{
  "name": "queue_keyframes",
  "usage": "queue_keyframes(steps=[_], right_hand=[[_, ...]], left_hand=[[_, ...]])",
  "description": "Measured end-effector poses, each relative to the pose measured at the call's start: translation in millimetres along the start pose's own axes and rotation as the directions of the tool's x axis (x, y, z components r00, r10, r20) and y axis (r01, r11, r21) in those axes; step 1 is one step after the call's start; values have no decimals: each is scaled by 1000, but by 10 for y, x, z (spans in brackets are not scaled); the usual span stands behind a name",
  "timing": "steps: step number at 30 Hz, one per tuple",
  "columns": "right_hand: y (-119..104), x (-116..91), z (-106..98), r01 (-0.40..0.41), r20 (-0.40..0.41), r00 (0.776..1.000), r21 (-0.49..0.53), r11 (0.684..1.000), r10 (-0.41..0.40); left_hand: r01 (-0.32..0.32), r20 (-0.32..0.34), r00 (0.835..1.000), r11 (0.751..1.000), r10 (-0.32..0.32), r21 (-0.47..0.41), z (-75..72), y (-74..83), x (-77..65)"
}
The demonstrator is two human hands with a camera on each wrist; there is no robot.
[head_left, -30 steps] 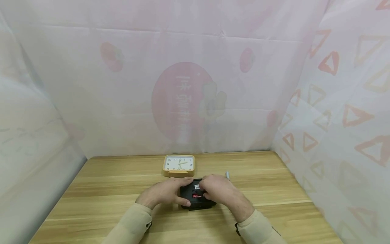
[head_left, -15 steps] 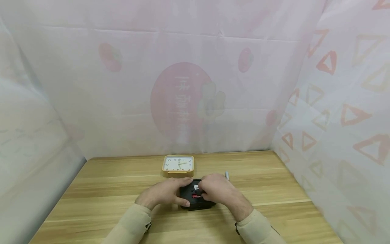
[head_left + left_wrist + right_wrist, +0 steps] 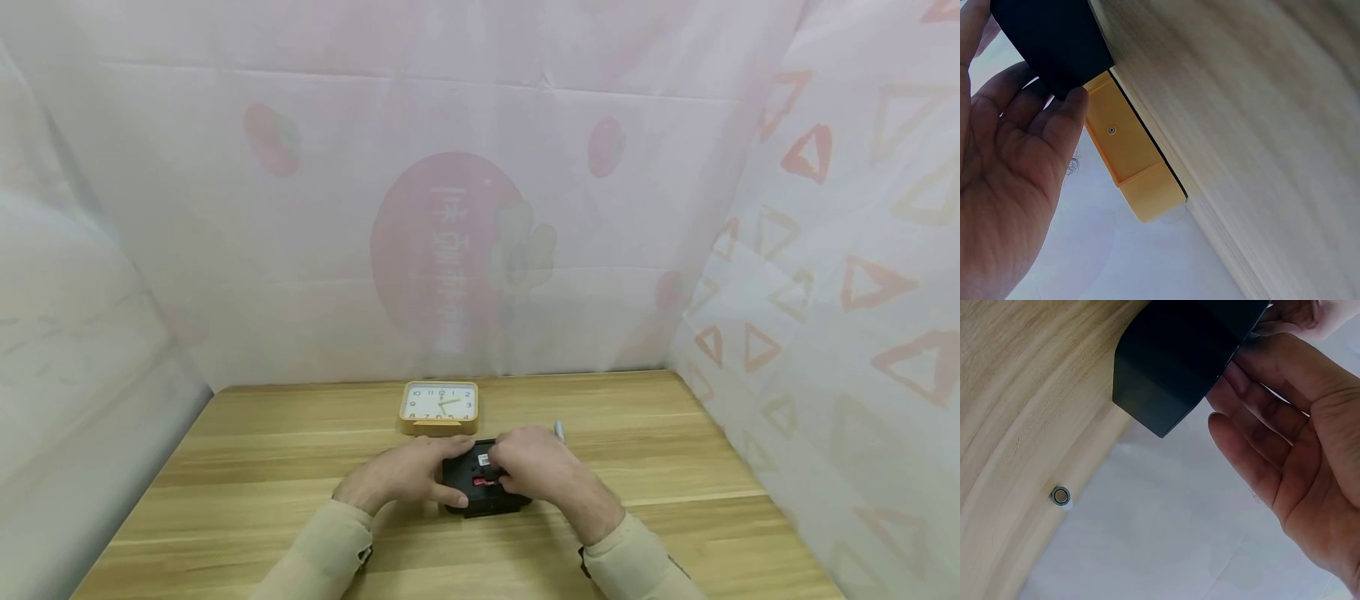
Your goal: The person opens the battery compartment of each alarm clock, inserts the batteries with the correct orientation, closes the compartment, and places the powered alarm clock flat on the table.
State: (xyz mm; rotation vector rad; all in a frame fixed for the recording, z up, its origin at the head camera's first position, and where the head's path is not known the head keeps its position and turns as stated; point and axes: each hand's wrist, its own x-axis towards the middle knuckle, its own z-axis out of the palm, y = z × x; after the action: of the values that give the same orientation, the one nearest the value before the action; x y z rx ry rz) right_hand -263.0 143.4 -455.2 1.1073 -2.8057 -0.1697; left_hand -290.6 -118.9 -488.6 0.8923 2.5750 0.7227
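In the head view a black box-shaped device [image 3: 463, 475] lies on the table with a white label and a small red part on its upper side. My left hand [image 3: 401, 473] holds it from the left, thumb at the near edge and fingers at the far edge. Over its right half is my right hand [image 3: 534, 465], thumb and index finger bent down at the upper side near the red part. What those fingertips pinch is hidden. The right wrist view has the other fingers [image 3: 1244, 450] loosely bent beside the dark case [image 3: 1169, 369].
A yellow-framed clock [image 3: 439, 407] stands just behind the device, its white dial facing me. A small grey cylinder [image 3: 559, 432] is behind my right hand; the right wrist view has its round end. Printed white sheets [image 3: 600, 333] enclose the wooden table [image 3: 285, 433].
Both hands stay at the black device in nearly the same pose. The view shifts very slightly; the clock and grey cylinder have not moved on the table.
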Motion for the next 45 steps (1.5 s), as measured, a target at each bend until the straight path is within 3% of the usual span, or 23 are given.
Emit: queue_keyframes(steps=[10,17,26,37,41,45], right_hand=[[-36,12,12,-39,5,999,-5,999,39],[-9,12,5,-95,82,993,105,990,87],[77,13,3,-53,84,996,259,965,32],[122,-32,-40,-80,163,987,404,911,14],[125,-36,-48,-78,162,987,389,918,16],[128,-30,-53,-33,125,992,305,952,-6]], left_hand=[[-11,-5,1000,1000,11,7,5,-11,7],[-8,-5,1000,1000,8,3,6,-11,8],[-12,-4,1000,1000,12,0,12,-32,14],[-1,-8,1000,1000,1,-3,22,-41,14],[-8,-9,1000,1000,8,-3,26,-43,18],[-5,-9,1000,1000,5,-2,24,-39,23]])
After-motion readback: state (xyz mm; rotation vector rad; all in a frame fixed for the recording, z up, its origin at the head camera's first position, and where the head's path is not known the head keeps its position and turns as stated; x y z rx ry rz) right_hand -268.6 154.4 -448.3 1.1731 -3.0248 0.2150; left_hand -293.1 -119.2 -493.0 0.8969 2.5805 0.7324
